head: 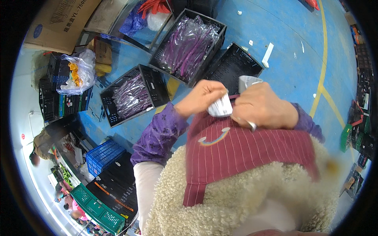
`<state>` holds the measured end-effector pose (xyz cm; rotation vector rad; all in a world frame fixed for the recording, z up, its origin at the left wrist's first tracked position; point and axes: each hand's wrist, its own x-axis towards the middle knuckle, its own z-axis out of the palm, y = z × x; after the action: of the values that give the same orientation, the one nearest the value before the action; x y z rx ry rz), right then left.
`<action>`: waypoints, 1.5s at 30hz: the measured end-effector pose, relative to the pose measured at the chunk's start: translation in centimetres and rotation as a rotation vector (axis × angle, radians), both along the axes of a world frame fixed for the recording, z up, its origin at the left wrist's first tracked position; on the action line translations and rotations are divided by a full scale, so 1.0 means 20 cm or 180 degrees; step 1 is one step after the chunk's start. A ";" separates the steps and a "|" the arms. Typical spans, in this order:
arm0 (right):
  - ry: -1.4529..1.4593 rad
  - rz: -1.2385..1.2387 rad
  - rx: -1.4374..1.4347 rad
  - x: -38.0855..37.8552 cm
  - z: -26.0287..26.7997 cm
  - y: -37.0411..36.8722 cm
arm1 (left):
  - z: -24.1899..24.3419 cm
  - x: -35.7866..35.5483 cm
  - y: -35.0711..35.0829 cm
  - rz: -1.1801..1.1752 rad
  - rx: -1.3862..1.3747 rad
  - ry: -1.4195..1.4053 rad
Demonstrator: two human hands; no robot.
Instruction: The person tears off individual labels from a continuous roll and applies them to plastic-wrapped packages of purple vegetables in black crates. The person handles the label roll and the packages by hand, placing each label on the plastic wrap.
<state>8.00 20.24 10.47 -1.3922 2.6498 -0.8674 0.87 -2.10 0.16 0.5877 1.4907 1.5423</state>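
My left hand (pixel 203 96) pinches a white paper label (pixel 221 106) with print on it between thumb and fingers. Close beside it, my right hand (pixel 260 107) is curled shut around a whitish strip of labels (pixel 247 82), which sticks out above the knuckles. A small white end (pixel 252 126) shows below that hand. Both hands are in front of my striped maroon apron (pixel 236 147). Beyond them on the floor stands a black crate (pixel 236 65); the hands hide its near part. The fingers of the right hand are partly blurred and hidden.
Purple vegetables in clear plastic fill a large black crate (pixel 220 29) and a smaller black crate (pixel 164 88). Stacked black crates (pixel 112 183), a blue basket (pixel 103 156) and a green crate (pixel 97 209) stand at left. Paper scraps lie on the blue floor (pixel 289 29). People are farther off.
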 end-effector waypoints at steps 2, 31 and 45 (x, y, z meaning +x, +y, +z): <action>-0.0178 -0.0259 -0.0639 0.01 0.06 -0.01 | -0.06 -0.10 0.00 0.0984 -0.0210 -0.0189; -0.0333 -0.2728 -0.1874 -0.27 -0.20 -0.13 | 0.12 -0.08 0.28 0.2297 0.0902 0.0618; -0.0239 -0.2735 -0.1804 -0.26 -0.17 -0.15 | 0.19 -0.10 0.16 0.1606 0.0390 0.0927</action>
<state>2.76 17.26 7.00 -0.1176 3.0499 -1.7773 -1.12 1.13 4.04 0.5489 1.8752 2.0101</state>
